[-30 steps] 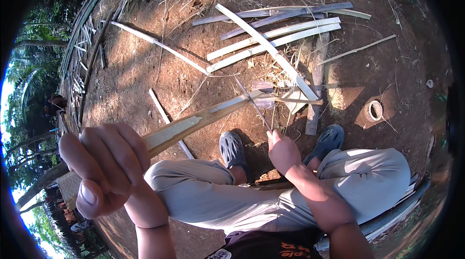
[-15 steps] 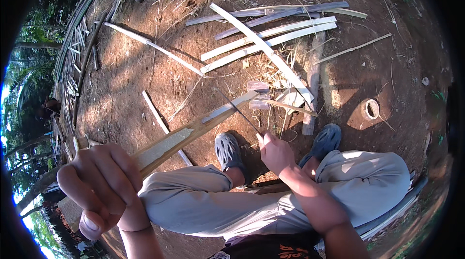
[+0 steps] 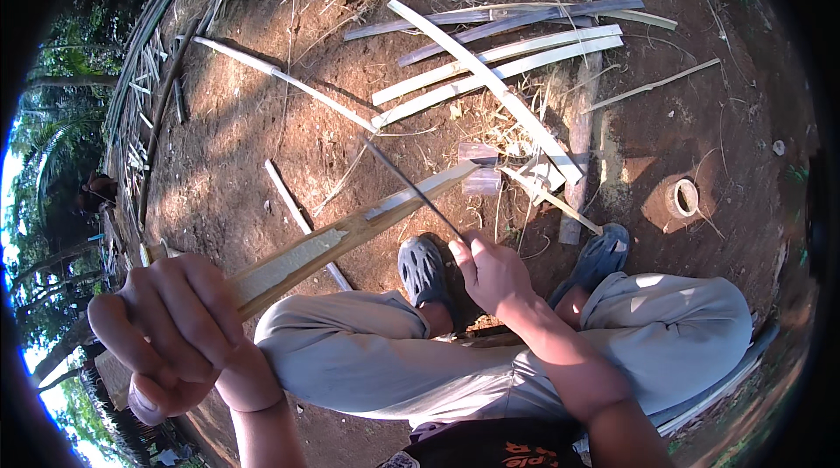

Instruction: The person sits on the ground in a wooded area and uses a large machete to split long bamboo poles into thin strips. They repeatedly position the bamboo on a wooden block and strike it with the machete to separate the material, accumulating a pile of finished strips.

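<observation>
My left hand (image 3: 175,337) is closed around the near end of a split bamboo strip (image 3: 306,254), which has a pale, patchy face. The strip slants away to the right, its far end at a dark notched wooden block (image 3: 480,181) on the ground. My right hand (image 3: 492,274) grips a knife (image 3: 409,184) whose long, narrow dark blade lies across the strip's far half. My fingers cover the knife's handle. A thin bamboo sliver (image 3: 556,202) leans between the block and my right shoe (image 3: 604,249).
Several split bamboo lengths (image 3: 516,94) lie crossed on the dirt ahead, near a flat board (image 3: 579,136). A bamboo ring (image 3: 683,198) sits to the right. At far left are piled poles (image 3: 162,92). My left shoe (image 3: 422,274) stands beneath the strip.
My right hand and the knife have shifted slightly left, and the blade looks broader and reaches farther out. My left hand has drawn slightly back. The thin sliver now tilts toward my right shoe.
</observation>
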### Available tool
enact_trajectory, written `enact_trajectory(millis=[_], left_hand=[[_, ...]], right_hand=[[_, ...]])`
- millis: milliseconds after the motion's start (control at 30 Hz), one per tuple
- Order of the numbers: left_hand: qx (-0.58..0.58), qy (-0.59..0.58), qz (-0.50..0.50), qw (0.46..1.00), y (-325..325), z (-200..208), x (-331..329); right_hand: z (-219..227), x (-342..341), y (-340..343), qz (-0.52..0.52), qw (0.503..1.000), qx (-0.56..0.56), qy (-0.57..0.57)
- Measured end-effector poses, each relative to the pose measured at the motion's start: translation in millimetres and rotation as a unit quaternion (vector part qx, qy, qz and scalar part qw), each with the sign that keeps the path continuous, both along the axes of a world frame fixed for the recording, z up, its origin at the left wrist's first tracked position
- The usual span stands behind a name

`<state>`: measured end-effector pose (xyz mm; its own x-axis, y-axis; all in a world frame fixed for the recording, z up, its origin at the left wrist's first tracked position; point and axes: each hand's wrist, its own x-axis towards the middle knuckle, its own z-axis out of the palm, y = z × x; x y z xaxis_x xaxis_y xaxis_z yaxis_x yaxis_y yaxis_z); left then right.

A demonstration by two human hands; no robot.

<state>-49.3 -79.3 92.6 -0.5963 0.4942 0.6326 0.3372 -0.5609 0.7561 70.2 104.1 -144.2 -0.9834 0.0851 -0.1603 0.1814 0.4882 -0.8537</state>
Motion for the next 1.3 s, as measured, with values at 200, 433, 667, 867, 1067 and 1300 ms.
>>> enact_trajectory(millis=[200, 433, 667, 867, 1067, 1300], left_hand=[[0.007, -0.006, -0.008, 1.0, 0.0, -0.2, -1.7], [-0.022, -0.004, 0.013, 1.0, -13.4, 2.4, -13.0], [-0.026, 0.002, 0.011, 1.0, -1.7, 4.6, -18.9], [0.003, -0.04, 0.058, 0.998, -9.7, 3.3, -29.8], [-0.013, -0.009, 0.077, 0.997, 11.4, 5.2, -23.0], [-0.02, -0.024, 0.037, 0.999, -3.0, 5.6, -31.3]], right_hand=[[-43.8, 16.8, -4.5, -0.05, 0.997, 0.039, 0.034], [7.3, 13.2, 1.3, -0.034, 0.998, 0.047, 0.01], [-72.2, 13.9, 10.5, -0.06, 0.994, 0.092, -0.017], [8.6, 13.8, -3.1, -0.02, 0.995, 0.054, 0.082], [-82.9, 6.7, 14.3, -0.064, 0.991, 0.116, -0.031], [6.7, 8.2, -5.9, -0.036, 0.992, -0.002, 0.124]])
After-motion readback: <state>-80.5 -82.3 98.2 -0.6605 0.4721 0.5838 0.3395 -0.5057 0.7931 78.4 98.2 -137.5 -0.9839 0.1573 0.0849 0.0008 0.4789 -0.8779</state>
